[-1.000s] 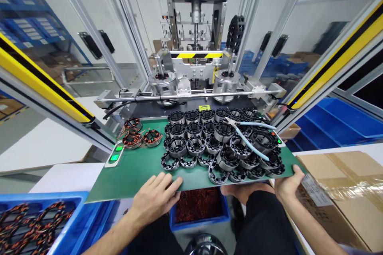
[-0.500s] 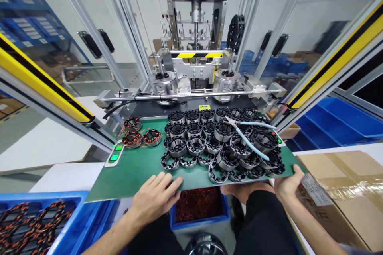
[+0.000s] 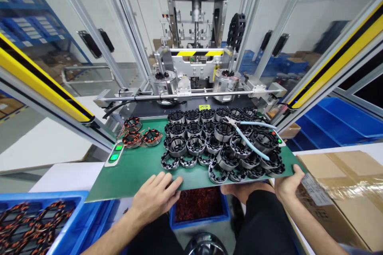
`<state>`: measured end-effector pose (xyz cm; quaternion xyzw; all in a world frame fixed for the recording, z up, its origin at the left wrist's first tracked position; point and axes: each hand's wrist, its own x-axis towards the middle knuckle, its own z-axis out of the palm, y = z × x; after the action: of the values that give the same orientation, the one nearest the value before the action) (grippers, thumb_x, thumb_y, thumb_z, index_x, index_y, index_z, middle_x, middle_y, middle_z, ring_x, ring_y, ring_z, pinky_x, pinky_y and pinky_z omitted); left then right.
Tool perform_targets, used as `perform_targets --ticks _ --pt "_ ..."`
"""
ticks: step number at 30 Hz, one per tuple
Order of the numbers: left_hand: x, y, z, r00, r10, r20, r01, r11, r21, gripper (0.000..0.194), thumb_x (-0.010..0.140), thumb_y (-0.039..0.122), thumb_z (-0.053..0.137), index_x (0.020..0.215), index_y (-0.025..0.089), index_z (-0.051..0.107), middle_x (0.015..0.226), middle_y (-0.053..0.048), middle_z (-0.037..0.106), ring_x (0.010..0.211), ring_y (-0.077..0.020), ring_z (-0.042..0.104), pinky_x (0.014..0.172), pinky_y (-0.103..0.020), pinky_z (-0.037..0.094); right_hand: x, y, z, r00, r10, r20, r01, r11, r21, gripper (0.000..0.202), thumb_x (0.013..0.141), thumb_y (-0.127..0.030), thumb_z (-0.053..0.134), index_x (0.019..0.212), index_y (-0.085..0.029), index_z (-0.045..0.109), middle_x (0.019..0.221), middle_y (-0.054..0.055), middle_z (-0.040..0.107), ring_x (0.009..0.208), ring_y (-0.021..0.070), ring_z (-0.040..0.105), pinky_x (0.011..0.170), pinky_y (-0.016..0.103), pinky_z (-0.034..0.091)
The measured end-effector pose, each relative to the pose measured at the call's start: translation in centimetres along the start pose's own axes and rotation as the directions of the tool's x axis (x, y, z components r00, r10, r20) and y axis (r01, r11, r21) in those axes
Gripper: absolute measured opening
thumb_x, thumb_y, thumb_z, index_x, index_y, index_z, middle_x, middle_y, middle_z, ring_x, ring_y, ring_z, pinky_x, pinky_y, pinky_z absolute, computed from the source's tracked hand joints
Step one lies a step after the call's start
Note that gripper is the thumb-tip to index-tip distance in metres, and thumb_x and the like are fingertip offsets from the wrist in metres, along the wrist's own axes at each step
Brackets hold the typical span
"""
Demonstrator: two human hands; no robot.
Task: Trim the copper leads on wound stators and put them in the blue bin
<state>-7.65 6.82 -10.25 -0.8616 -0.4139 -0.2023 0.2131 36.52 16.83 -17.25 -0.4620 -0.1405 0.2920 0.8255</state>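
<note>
Black rings [image 3: 214, 148] lie just beyond the left hand [image 3: 157, 194].

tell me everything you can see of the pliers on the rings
The pliers have a silvery metal head and two long, light blue handles that look plastic-coated. They lie on top of the black and silver rings, toward the right of the green table, head pointing mostly left. The handles are spread apart; the jaws are too small to judge. Neither the left hand nor the right hand touches them.

Black-and-silver rings [image 3: 224, 137], clustered, some stacked, on green worktop [image 3: 125, 179]
</note>
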Motion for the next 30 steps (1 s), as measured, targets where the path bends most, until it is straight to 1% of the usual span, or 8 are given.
perform_targets --ticks 6,11,15,20,25,30 --pt "-0.38 -0.09 0.29 1.0 -0.008 0.009 0.008 1.0 -0.002 0.019 0.105 0.032 0.057 0.118 0.021 0.066 0.092 -0.005 0.062 0.089 -0.0237 0.055 0.08 -0.036 0.039 -0.08 -0.05 0.12 1.0 -0.01 0.006 0.011 1.0 -0.009 0.042 0.073 -0.053 0.064 0.1 -0.022 0.064 0.113 0.006 0.074 0.129 0.0264 0.061 0.113 0.041 0.051" --pt "-0.4 -0.03 0.33 1.0 -0.002 0.016 0.002 1.0 -0.008 0.018 0.103 0.031 0.06 0.117 0.021 0.066 0.091 -0.004 0.061 0.088 -0.0235 0.054 0.079 -0.036 0.039 -0.14 -0.2 0.29 1.0 -0.009 0.005 0.009 1.0 -0.021 0.041 0.071 -0.053 0.063 0.097 -0.021 0.064 0.112 0.006 0.074 0.129 0.0261 0.061 0.115 0.04 0.049" --pt "-0.21 -0.01 0.23 1.0 -0.003 0.016 0.003 1.0 -0.004 0.019 0.102 0.031 0.061 0.117 0.021 0.066 0.091 -0.004 0.061 0.088 -0.0237 0.054 0.079 -0.036 0.039 -0.11 -0.09 0.21 1.0 0.0 0.009 0.001 1.0 -0.031 0.041 0.072 -0.054 0.061 0.098 -0.022 0.064 0.111 0.005 0.074 0.127 0.0259 0.062 0.117 0.042 0.048" --pt "-0.07 -0.04 0.16 1.0 -0.003 0.008 0.003 1.0 0.002 0.019 0.101 0.03 0.063 0.117 0.021 0.066 0.09 -0.004 0.061 0.087 -0.0233 0.054 0.078 -0.035 0.038 0.0 0.08 0.09 1.0 -0.029 0.011 0.03 0.999 -0.028 0.04 0.073 -0.053 0.061 0.1 -0.022 0.064 0.114 0.005 0.073 0.129 0.0263 0.061 0.116 0.043 0.049" --pt "-0.23 -0.05 0.22 1.0 -0.002 0.013 0.002 1.0 0.01 0.023 0.096 0.032 0.069 0.116 0.021 0.067 0.091 -0.004 0.062 0.086 -0.0225 0.055 0.078 -0.035 0.039 -0.08 -0.03 0.15 1.0 -0.001 0.002 0.001 1.0 -0.025 0.042 0.072 -0.053 0.062 0.098 -0.021 0.065 0.113 0.006 0.074 0.131 0.0257 0.061 0.121 0.04 0.045" --pt "-0.52 -0.08 0.31 1.0 -0.005 0.025 0.005 1.0 0.014 0.024 0.095 0.031 0.07 0.118 0.022 0.066 0.092 -0.003 0.063 0.088 -0.0228 0.057 0.079 -0.035 0.04 -0.09 -0.05 0.19 1.0 0.02 -0.002 -0.02 0.999 -0.031 0.041 0.075 -0.052 0.059 0.1 -0.021 0.068 0.112 0.004 0.075 0.128 0.0256 0.063 0.122 0.043 0.044"
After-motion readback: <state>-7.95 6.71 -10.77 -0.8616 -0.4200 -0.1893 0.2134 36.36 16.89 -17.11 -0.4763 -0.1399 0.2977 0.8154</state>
